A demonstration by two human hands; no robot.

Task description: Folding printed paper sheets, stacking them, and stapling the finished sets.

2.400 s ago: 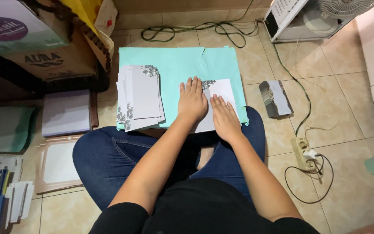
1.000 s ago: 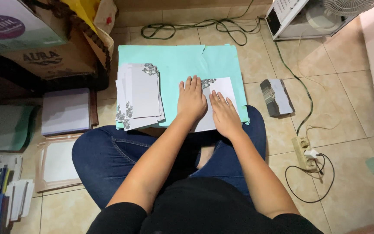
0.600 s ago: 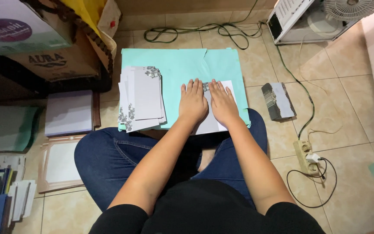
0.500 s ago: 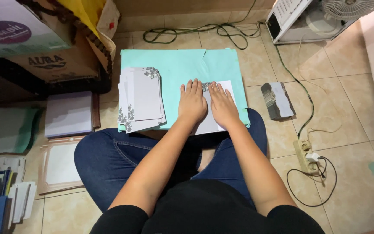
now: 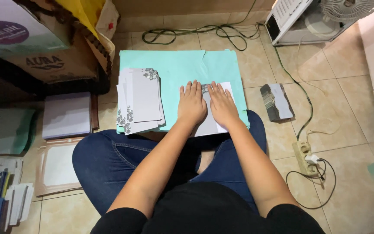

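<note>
I sit cross-legged on a tiled floor with a mint-green board [image 5: 182,65] in front of my knees. My left hand [image 5: 191,104] and my right hand [image 5: 222,104] lie flat, side by side, palms down on a grey-and-white card [image 5: 211,123] with a dark floral corner. Both hands press on it with fingers straight and close together. To the left on the board lies a fanned stack of similar grey cards [image 5: 139,102] with floral corners.
Cardboard boxes [image 5: 44,43] stand at the far left, with paper stacks [image 5: 66,116] and a shallow box [image 5: 59,164] below them. A small card bundle [image 5: 275,102], a power strip [image 5: 306,158], cables [image 5: 195,32] and a white fan unit [image 5: 308,19] lie right and behind.
My right hand has slid left and up on the card, so both hands now lie close together. The view has shifted slightly.
</note>
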